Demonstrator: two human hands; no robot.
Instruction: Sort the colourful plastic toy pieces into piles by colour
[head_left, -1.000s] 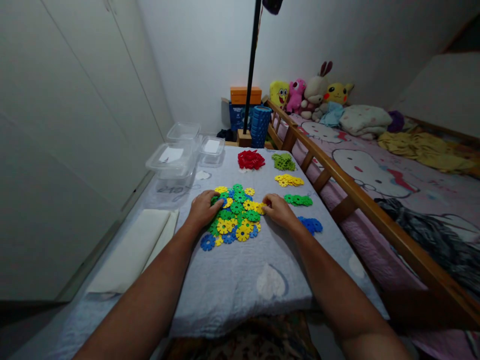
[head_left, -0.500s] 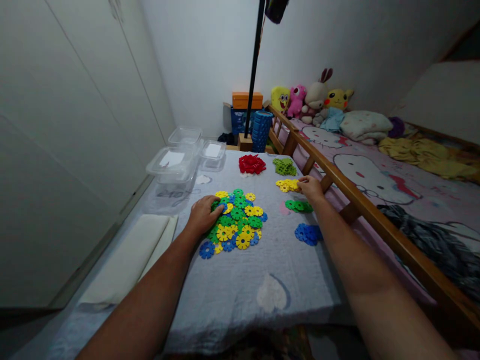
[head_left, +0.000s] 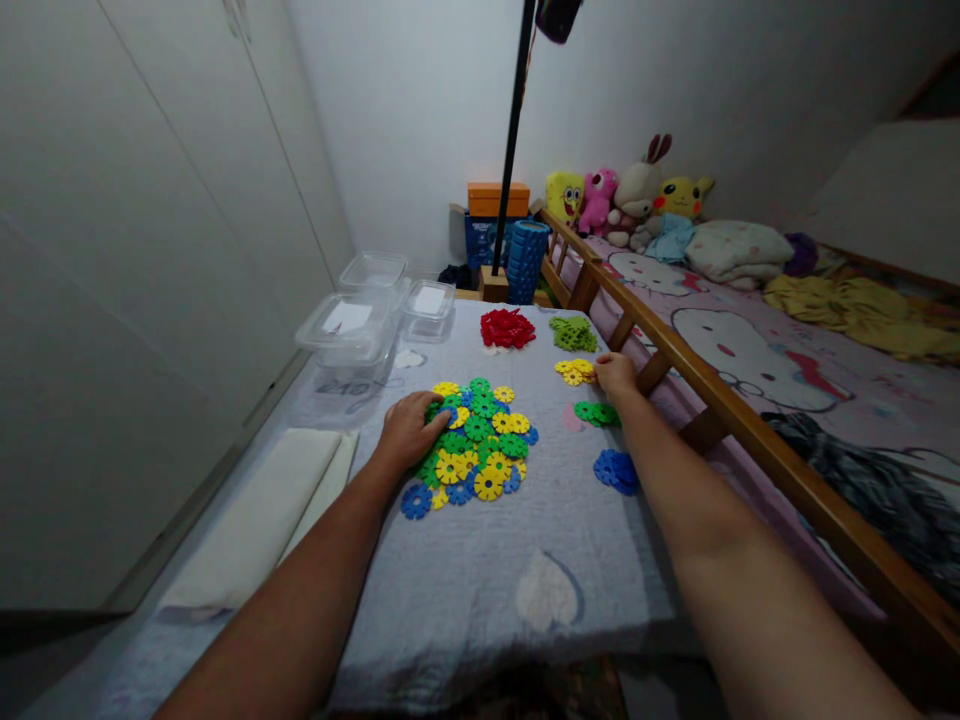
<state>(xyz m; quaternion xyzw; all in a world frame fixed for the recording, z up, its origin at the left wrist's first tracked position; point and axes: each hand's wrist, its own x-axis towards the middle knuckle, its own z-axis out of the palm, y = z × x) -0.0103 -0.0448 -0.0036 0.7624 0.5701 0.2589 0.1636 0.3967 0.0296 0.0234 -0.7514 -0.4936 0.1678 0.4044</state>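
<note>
My left hand [head_left: 409, 430] rests on the left edge of a mixed pile of green, yellow and blue snowflake discs [head_left: 477, 430]; thumb and forefinger are apart, and the other fingertips are partly hidden. At the right, my right hand [head_left: 616, 376] has its fingers drawn together on the edge of a small heap of yellow snowflake discs [head_left: 574, 371]. Nearer me lie a green disc heap [head_left: 595, 412] and a blue disc heap [head_left: 615, 470], both partly behind my right arm. Beyond are a red heap [head_left: 507, 328] and a light green heap [head_left: 573, 333].
Clear plastic boxes [head_left: 349, 325] stand at the back left of the cloth-covered table [head_left: 465, 580]. A folded cream cloth [head_left: 259, 510] lies at left. The wooden bed rail [head_left: 720, 410] runs along the right side. A black pole [head_left: 511, 140] rises behind the table.
My right hand has shifted slightly at the right edge of the yellow heap, which looks more gathered. My left hand stays on the mixed pile. The view has moved a little.
</note>
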